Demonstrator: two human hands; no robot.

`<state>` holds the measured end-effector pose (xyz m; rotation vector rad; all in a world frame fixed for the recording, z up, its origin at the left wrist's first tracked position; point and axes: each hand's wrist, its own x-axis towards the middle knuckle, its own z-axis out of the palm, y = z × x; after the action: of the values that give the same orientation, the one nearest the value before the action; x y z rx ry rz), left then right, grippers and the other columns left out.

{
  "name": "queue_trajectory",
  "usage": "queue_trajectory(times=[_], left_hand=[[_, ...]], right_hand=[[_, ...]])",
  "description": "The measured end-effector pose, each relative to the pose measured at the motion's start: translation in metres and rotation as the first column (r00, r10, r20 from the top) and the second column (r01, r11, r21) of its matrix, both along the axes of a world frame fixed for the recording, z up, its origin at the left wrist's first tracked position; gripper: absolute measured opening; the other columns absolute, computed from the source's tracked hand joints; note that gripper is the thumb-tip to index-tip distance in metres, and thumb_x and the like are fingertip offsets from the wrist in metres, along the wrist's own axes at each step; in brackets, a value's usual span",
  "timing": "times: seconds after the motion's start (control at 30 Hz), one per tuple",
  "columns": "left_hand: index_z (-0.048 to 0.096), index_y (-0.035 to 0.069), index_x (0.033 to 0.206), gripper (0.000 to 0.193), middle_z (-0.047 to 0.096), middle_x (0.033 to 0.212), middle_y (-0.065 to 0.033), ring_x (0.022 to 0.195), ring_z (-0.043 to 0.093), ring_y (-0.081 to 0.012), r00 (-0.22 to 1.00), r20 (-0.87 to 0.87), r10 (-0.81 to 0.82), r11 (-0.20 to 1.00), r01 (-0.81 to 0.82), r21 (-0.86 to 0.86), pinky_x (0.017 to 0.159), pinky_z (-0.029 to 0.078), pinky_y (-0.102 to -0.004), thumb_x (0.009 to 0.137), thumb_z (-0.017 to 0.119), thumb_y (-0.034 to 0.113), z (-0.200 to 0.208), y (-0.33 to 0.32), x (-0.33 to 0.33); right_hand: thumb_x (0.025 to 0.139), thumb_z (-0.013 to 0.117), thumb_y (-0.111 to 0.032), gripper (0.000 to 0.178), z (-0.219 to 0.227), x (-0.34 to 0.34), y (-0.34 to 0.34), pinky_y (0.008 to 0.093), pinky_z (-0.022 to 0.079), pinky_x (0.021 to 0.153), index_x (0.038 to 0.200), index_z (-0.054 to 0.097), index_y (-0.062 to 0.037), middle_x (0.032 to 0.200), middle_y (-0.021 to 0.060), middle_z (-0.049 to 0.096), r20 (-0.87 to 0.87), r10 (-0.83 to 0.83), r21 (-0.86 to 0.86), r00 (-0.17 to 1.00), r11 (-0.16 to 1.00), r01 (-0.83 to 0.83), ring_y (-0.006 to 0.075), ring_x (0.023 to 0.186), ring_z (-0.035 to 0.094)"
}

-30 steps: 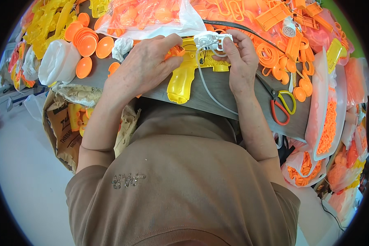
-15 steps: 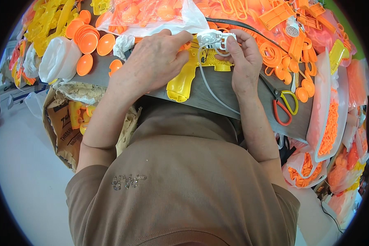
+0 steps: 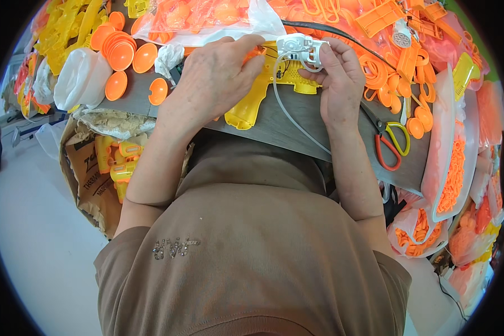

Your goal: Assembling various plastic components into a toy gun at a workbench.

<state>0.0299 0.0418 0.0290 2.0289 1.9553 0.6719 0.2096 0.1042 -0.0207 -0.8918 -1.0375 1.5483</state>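
In my right hand (image 3: 341, 78), thumb and fingers grip a white plastic mechanism (image 3: 299, 47) with round and boxy parts. A thin clear tube (image 3: 288, 115) hangs from it in a curve toward my right forearm. Beneath the mechanism lies a yellow plastic toy-gun shell half (image 3: 246, 106), its handle toward me, with thin dark wires near its middle. My left hand (image 3: 218, 78) is bent over the shell's left end, thumb and index finger closed around an orange plastic part (image 3: 254, 54). Its other fingers are partly hidden.
Red-and-yellow-handled pliers or scissors (image 3: 392, 145) lie on the grey table (image 3: 280, 131) at the right. Orange cups (image 3: 120, 56) and a white bag (image 3: 81, 78) stand left. Bagged orange parts (image 3: 207, 19) line the back. A paper sack (image 3: 89, 173) holds yellow shells; a bin (image 3: 451, 168) holds small orange pieces.
The white mechanism and my right hand have shifted slightly right and up. My left hand has moved a little, still around the orange part. The yellow shell has shifted slightly left.
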Motion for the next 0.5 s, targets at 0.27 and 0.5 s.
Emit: queue_trajectory(times=[0.27, 0.5], left_hand=[[0.060, 0.000, 0.104, 0.034, 0.062, 0.067, -0.0182, 0.070, 0.062, -0.0343, 0.996, 0.043, 0.080, 0.997, -0.079, -0.008, 0.067, 0.048, -0.0425, 0.083, 0.060, 0.027, -0.002, 0.003, 0.014], [0.056, 0.004, 0.115, 0.035, 0.063, 0.076, -0.0158, 0.072, 0.062, -0.0315, 0.993, -0.120, 0.013, 0.992, 0.002, 0.129, 0.066, 0.048, -0.0385, 0.084, 0.059, 0.019, -0.019, 0.001, 0.011]], right_hand=[[0.092, 0.054, -0.015, 0.020, -0.001, 0.000, 0.000, 0.0299, 0.056, 0.067, 0.105, 0.054, -0.0010, 0.094, 0.0074, 0.061, -0.017, -0.007, -0.014, 1.000, 1.000, 0.007, 0.0143, 0.082, 0.062], [0.091, 0.054, -0.014, 0.020, 0.001, 0.000, -0.001, 0.0307, 0.057, 0.066, 0.105, 0.053, -0.0002, 0.094, 0.0080, 0.061, -0.015, -0.002, -0.019, 1.000, 1.000, 0.002, 0.0151, 0.083, 0.063]])
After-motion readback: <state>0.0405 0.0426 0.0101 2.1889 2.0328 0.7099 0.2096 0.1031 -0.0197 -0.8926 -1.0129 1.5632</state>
